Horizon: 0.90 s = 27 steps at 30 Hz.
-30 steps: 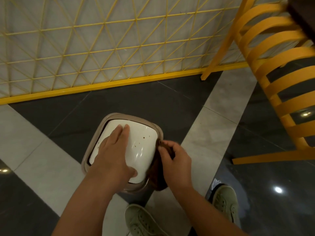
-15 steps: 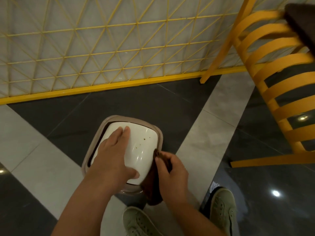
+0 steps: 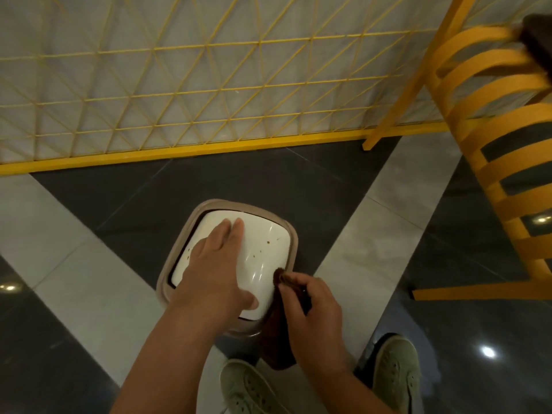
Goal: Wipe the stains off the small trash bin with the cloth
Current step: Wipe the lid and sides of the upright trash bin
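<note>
The small trash bin point(image 3: 185, 258) stands on the tiled floor point(image 3: 74, 279), below the yellow lattice fence point(image 3: 179, 85). The left hand point(image 3: 215, 264) lies flat, fingers straight, on the white lid point(image 3: 268, 252), which carries brown specks. The right hand point(image 3: 310, 312) grasps the dark brown cloth point(image 3: 277, 333) at the lid's near right edge. Farther right stands a yellow slatted chair point(image 3: 493, 144).
</note>
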Available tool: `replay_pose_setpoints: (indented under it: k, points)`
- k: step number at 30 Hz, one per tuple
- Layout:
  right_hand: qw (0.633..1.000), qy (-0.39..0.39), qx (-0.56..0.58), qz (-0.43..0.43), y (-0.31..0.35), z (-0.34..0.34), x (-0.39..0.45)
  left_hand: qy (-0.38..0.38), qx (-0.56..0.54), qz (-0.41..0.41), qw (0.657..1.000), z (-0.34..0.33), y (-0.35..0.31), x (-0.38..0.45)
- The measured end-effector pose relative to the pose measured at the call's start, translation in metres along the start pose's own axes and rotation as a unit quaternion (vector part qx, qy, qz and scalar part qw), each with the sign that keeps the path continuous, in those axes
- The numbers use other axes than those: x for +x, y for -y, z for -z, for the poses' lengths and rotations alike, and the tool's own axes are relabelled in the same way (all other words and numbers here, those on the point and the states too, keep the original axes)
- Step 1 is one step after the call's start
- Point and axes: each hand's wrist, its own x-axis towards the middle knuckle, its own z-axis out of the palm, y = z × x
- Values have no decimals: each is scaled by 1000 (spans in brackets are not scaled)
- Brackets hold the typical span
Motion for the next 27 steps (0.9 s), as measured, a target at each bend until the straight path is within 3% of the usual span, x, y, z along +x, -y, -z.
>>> replay_pose_setpoints:
  k: [4,8,15,21,25,27]
  points:
    - [988,18,-69,134,26,1,21,-9,-6,-5,1000,-3,3,1]
    - [987,17,-101,121,43,5,56,-14,5,-9,1000,-3,2,2]
    - [974,56,-153,158,26,11,28,-9,-16,-8,1000,-1,4,-2]
    - [977,17,-163,139,45,6,55,-16,-16,-12,1000,-3,5,0]
    - [952,84,-205,213,30,11,24,-11,-27,-15,999,-3,7,0]
    - [949,79,-210,220,24,17,32,-12,-28,-15,999,-4,7,1]
